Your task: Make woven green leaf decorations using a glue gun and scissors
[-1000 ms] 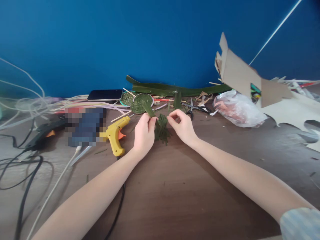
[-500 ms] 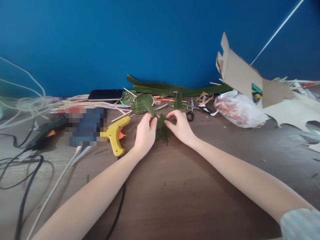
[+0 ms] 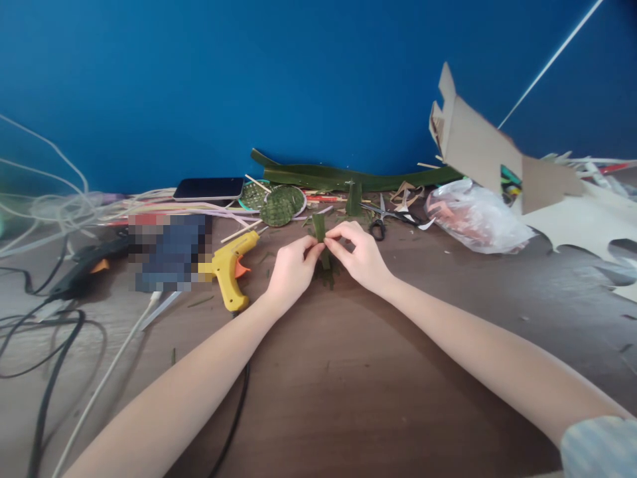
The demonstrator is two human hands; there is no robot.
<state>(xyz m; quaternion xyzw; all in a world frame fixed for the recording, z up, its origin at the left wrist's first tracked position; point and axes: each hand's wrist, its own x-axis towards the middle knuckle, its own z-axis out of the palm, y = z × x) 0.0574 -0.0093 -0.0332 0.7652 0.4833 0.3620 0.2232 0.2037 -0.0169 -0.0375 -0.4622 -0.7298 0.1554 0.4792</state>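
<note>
A short strip of green leaf point(image 3: 319, 226) stands upright between my two hands at the middle of the table. My left hand point(image 3: 294, 265) pinches it from the left with thumb and forefinger. From the right, my right hand point(image 3: 361, 257) grips the same strip, its fingertips almost touching the left ones. Below the fingers, thin green leaf shreds point(image 3: 326, 275) lie on the tabletop, partly hidden by the hands. Behind the hands is a round woven green disc point(image 3: 279, 206). Another piece of leaf point(image 3: 353, 198) stands a little behind my right hand.
Left of my hands lies a yellow glue gun point(image 3: 231, 269) with a black cord. Scissors point(image 3: 381, 222), a plastic bag point(image 3: 480, 219) and a cut cardboard box point(image 3: 482, 136) are on the right. Long leaves point(image 3: 348, 178) lie along the blue wall, near a phone point(image 3: 209, 188).
My left hand has swung the leaf strip from a leftward tilt to upright. My right hand's fingertips have closed in on it, and both hands are now nearly together.
</note>
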